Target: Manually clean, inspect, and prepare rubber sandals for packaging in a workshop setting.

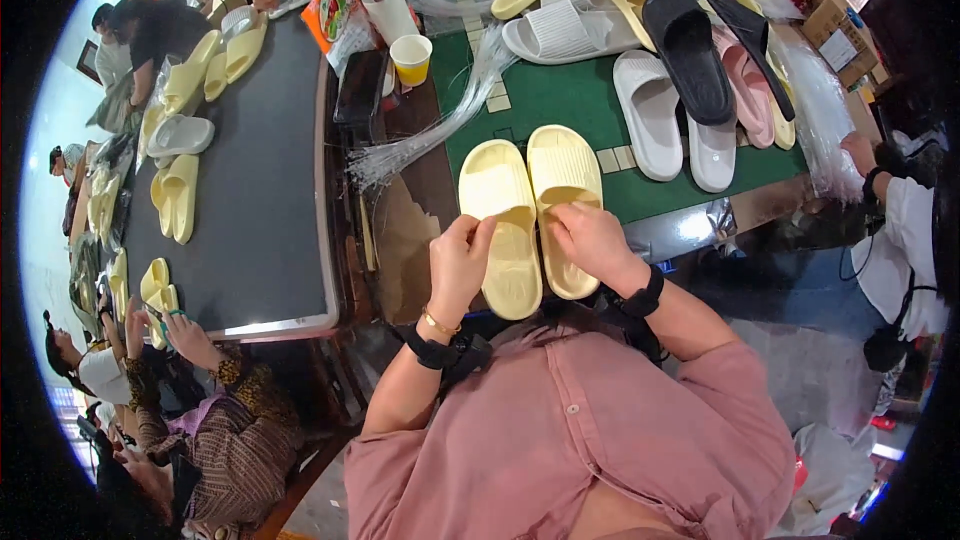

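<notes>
pale yellow slide pair (528, 210), ribbed soles up, side by side at frame centre on green mat (560, 100). left hand (458, 262) pinching left strap; right hand (592, 240) pinching right strap. mat edge just below; slipper heap (680, 50) upper right, conveyor (250, 170) left.

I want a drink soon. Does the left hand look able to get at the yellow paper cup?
Probably yes: the left hand only rests on the yellow slides, and nothing tall blocks the way to the cup.
</notes>
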`<state>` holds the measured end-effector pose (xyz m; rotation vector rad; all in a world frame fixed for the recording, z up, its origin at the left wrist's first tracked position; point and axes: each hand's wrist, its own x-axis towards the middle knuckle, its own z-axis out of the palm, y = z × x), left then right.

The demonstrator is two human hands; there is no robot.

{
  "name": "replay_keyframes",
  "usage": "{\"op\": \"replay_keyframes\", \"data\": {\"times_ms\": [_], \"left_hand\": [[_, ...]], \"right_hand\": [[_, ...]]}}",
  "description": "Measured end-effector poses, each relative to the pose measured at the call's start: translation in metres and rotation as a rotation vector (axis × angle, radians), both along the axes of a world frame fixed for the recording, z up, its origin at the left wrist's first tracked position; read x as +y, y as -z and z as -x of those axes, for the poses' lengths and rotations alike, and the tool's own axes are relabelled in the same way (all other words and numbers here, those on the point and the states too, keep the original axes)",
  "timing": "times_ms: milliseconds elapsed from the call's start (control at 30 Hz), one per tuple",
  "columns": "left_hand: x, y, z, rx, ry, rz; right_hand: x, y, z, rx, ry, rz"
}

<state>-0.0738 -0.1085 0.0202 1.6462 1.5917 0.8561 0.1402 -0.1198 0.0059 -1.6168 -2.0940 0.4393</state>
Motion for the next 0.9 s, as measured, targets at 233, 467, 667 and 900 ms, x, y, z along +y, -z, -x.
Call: {"op": "replay_keyframes", "data": {"times_ms": [233, 467, 667, 900], "left_hand": [[0.056, 0.002, 0.007, 0.085, -0.060, -0.233], [0.105, 0.000, -0.005, 0.465, 0.071, -0.052], [0.116, -0.002, -0.011, 0.512, 0.098, 0.079], [0.130, 0.007, -0.011, 0.489, 0.146, 0.132]], "right_hand": [[-0.002, -0.002, -0.002, 0.036, 0.007, 0.034], [-0.006, -0.010, -0.010, 0.187, 0.044, -0.057], [0.016, -0.029, -0.037, 0.282, 0.159, -0.155], [0.033, -0.061, -0.047, 0.188, 0.156, 0.055]]}}
